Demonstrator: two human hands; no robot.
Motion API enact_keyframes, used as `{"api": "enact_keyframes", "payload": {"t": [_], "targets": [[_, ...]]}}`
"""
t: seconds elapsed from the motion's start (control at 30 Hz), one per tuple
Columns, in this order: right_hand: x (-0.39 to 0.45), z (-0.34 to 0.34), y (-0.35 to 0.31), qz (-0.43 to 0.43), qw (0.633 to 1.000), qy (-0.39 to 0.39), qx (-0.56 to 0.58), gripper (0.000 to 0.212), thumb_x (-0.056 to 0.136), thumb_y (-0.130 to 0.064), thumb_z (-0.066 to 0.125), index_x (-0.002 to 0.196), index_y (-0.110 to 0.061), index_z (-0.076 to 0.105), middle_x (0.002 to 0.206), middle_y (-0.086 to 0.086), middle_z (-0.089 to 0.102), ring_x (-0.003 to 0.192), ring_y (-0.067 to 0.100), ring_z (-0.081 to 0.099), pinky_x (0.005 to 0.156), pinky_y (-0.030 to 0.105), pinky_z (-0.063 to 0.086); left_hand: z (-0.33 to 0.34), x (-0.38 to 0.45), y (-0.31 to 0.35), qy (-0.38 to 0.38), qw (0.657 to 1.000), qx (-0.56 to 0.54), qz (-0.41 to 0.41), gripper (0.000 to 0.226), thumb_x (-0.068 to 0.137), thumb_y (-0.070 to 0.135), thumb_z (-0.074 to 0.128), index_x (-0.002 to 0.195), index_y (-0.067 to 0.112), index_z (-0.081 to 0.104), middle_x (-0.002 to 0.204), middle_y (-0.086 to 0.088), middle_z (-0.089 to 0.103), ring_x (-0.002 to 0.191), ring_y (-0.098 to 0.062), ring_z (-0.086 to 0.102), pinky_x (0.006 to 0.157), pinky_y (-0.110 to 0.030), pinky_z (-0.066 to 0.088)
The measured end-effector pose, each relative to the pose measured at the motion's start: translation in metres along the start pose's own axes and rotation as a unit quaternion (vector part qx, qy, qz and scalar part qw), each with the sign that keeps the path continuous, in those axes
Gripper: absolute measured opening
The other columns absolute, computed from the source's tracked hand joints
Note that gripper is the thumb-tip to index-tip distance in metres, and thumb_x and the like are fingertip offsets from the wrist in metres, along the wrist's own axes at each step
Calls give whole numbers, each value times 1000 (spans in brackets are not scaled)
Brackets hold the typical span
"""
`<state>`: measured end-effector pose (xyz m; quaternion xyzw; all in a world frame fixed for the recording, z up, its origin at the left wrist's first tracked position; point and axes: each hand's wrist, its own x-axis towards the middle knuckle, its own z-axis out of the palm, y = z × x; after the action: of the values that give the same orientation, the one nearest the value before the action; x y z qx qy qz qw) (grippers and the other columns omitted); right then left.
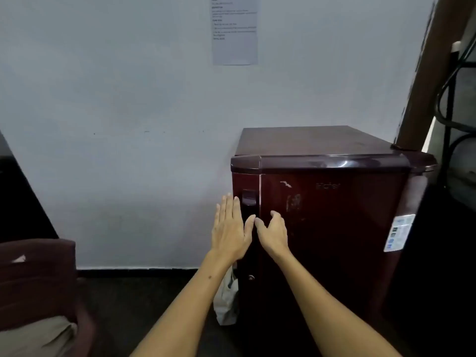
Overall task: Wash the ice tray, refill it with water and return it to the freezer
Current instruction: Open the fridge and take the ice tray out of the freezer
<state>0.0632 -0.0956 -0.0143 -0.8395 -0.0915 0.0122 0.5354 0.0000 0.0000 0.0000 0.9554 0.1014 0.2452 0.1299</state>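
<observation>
Bare hands [231, 233] at glossy fridge [329, 228].

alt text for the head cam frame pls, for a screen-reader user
Two bare hands reach toward the left front edge of a closed dark red fridge: the left hand is flat and open, the right hand loosely curled by the door seam, neither holding anything. The fridge stands against a pale wall with a printed sheet taped above; no ice tray is in view.

Dark maroon fridge [332, 228], pale blue-grey wall [128, 112], black floor [144, 300], whitish bag [226, 302].
</observation>
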Motion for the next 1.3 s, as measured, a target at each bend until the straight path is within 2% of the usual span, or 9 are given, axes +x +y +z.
{"api": "enact_keyframes", "payload": {"t": [0.1,0.17,0.27,0.33,0.4,0.5,0.73,1.0,1.3], "targets": [[24,17,-15,65,995,-42,60,79,87,-41,63,147,-5,26,149,15,37,133,30,42,104,38,41,-8,32,-9,26,999,-21,18,88,83,58,-3,151,2,8,160,-15,5,148,-22,-5,117,-30,-9],[38,27,-27,80,995,-14,63,80,80,-43,69,141,-4,35,141,14,42,125,31,49,92,36,46,-14,57,-14,40,998,-19,37,85,86,58,0,151,3,6,160,-14,3,148,-21,-6,117,-30,-10],[47,37,-34,104,993,51,27,59,67,-49,75,104,-8,58,109,7,57,97,26,60,71,33,48,-17,95,-20,51,996,2,69,71,99,50,19,151,3,5,160,-13,1,148,-21,-8,117,-31,-10],[48,45,-26,108,993,37,34,35,66,-43,72,83,-14,64,89,2,63,85,22,63,68,31,51,-17,120,-21,51,994,24,90,68,101,44,24,151,3,5,160,-13,0,148,-22,-8,118,-33,-10],[46,57,-14,84,991,27,98,19,65,-33,65,67,-15,63,72,0,66,68,18,63,64,34,52,-15,141,-22,41,993,38,108,68,101,45,24,151,3,4,160,-14,-1,148,-22,-8,119,-34,-8],[50,67,-1,11,983,45,176,23,59,-24,58,56,-3,51,50,2,55,47,14,50,52,34,45,-10,162,-30,26,989,55,134,69,100,48,23,151,4,10,160,-14,7,148,-23,-1,120,-35,-5],[64,86,12,-37,974,125,187,23,61,-25,60,50,-17,41,45,2,49,41,18,47,43,37,42,17,164,-38,147,976,-25,156,68,96,51,26,137,-1,44,140,-15,49,137,-33,36,116,-40,26],[63,90,13,-64,970,180,148,29,68,-16,66,52,-19,41,47,-4,49,41,9,44,45,32,41,24,164,-39,169,971,-62,156,70,98,53,20,132,0,48,135,-14,52,135,-33,38,113,-38,29],[63,88,17,-61,976,134,163,24,67,-23,62,53,-16,44,47,1,51,42,15,47,43,34,43,30,163,-39,203,965,-60,157,59,97,44,33,128,-2,51,128,-14,56,131,-34,42,103,-38,44]]}}
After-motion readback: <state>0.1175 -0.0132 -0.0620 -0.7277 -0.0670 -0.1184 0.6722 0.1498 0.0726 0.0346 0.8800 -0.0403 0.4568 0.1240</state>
